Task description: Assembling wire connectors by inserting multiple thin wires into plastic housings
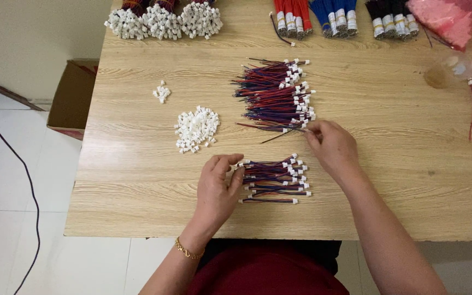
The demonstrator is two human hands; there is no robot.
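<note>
1. The left hand (217, 188) is pinching the end of one wire at the small pile of finished wires (274, 180); it should be keeping the ends aligned.
2. The right hand (329, 145) is grasping one wire from the big wire pile (274, 95), pulling only a single one.
3. A pink bag (449, 19) is lying at the table (137, 207) corner; a brown carton (72, 98) is standing on the floor.

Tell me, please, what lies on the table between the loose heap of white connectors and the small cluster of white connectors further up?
Nothing: the head view shows only bare wooden table between the heap of white connectors and the small cluster.
</note>
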